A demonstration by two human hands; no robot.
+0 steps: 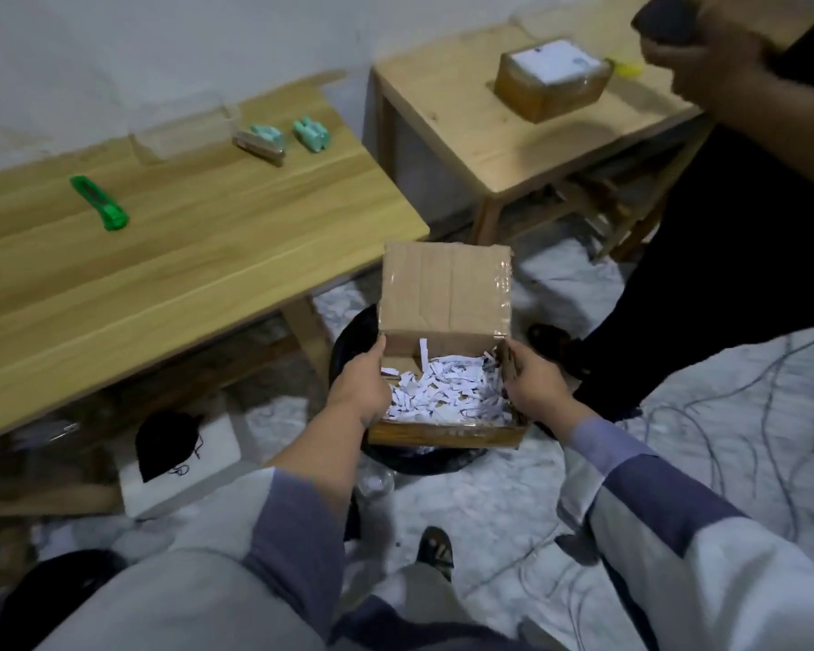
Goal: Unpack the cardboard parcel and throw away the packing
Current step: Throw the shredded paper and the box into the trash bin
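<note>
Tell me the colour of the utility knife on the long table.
Bright green; the utility knife shows best in the head view.

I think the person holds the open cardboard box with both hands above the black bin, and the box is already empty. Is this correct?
Not quite. The head view shows the cardboard box still full of shredded white paper. The rest holds: left hand and right hand grip its sides above the black bin.
</note>
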